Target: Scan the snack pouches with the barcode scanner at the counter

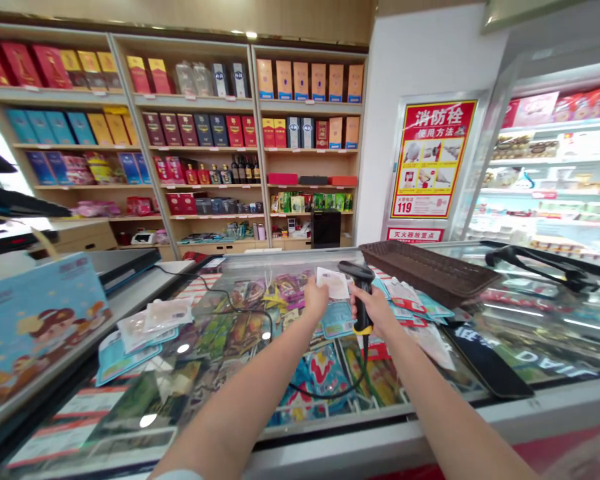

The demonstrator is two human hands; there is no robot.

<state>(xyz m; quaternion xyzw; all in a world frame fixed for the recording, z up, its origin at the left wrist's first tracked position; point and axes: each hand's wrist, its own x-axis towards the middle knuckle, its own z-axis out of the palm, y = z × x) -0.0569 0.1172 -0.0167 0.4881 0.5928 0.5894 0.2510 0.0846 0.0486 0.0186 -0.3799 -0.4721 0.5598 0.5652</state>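
Note:
Over the glass freezer top (300, 263), my left hand (317, 298) pinches a small white packet (333, 284) by its left edge. Just to the right, my right hand (373, 303) is wrapped round the handle of a black and yellow barcode scanner (361, 313). The scanner's head is close beside the packet's upper right corner. Its black cable (330, 396) hangs down and loops left over the glass. Under my hands lies a blue packet (339, 320). More white, red and blue packets (405, 297) lie in a loose pile right of the scanner.
Several packets (143, 327) lie at the left on the glass. A brown woven basket (425, 270) stands behind the pile, with a black sign (485, 360) in front. A blue printed bag (40, 320) is at far left. Stocked shelves (190, 153) line the back wall.

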